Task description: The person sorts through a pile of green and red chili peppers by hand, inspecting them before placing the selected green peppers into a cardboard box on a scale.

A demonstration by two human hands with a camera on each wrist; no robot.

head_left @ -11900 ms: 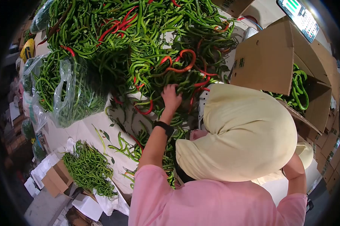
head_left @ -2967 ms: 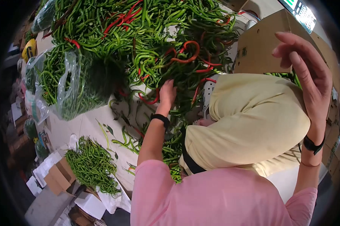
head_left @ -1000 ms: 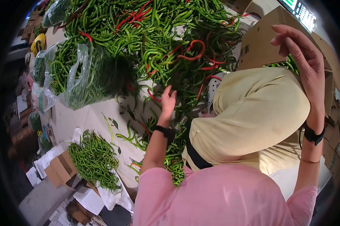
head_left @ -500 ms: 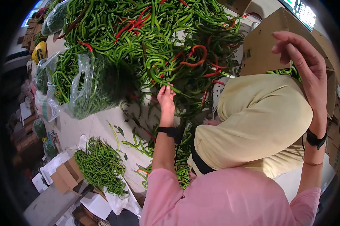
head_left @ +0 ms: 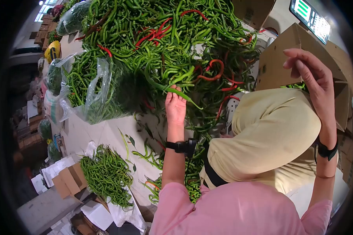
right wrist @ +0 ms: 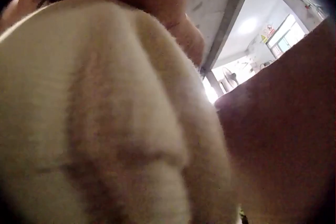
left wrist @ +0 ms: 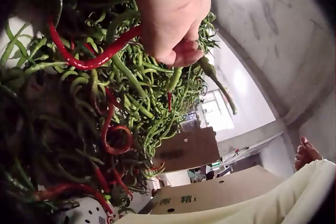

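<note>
My left hand (head_left: 176, 105) is raised palm up at the near edge of the big heap of green chili peppers (head_left: 145, 51). Its fingers curl round a long green chili pepper (head_left: 192, 101), whose pointed end sticks out to the right. In the left wrist view the same hand (left wrist: 176, 16) bends over the heap, and a tapering chili pepper end (left wrist: 220, 87) shows beyond the fingertips. Several red chilies (head_left: 211, 72) lie curled nearby. My right hand (head_left: 319, 78) hangs above the raised knee with loosely bent fingers and holds nothing. The right wrist view is mostly filled by trouser cloth (right wrist: 94, 119).
A cardboard box (head_left: 280, 58) with green chilies inside stands beyond the knee, a lit scale display (head_left: 311, 19) behind it. A clear plastic bag (head_left: 102, 86) full of chilies sits left of the heap. Thinner green chilies (head_left: 106, 174) lie on a white sack at lower left.
The left hand, earlier down in the heap, has come up and turned palm up with a green chili pepper. The right hand has risen from behind the knee and now stays above it.
</note>
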